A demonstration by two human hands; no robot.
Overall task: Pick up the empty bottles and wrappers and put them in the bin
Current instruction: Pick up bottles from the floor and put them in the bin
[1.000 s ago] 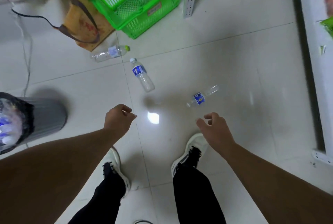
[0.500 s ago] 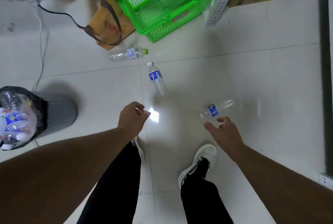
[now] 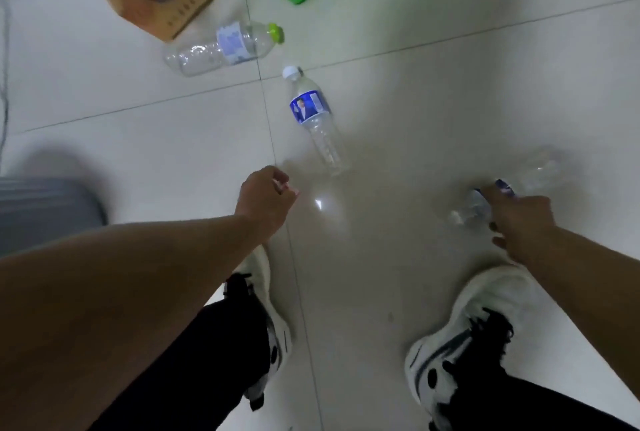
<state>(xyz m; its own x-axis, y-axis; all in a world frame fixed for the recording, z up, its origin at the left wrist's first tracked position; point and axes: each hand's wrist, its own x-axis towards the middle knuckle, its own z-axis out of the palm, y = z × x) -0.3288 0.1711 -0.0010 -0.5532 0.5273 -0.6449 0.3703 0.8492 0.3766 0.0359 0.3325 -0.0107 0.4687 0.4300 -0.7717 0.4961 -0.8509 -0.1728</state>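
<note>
Right hand (image 3: pixel 516 219) now grips blue-label bottle (image 3: pixel 485 203), previously untouched.

Both forearms are bare, with no sleeves, watch or rings showing. Black trousers (image 3: pixel 214 361) cover the legs at 6 o'clock. The left shoe (image 3: pixel 273 337) and right shoe (image 3: pixel 464 330) are white sneakers with black laces and dark side markings.
</note>
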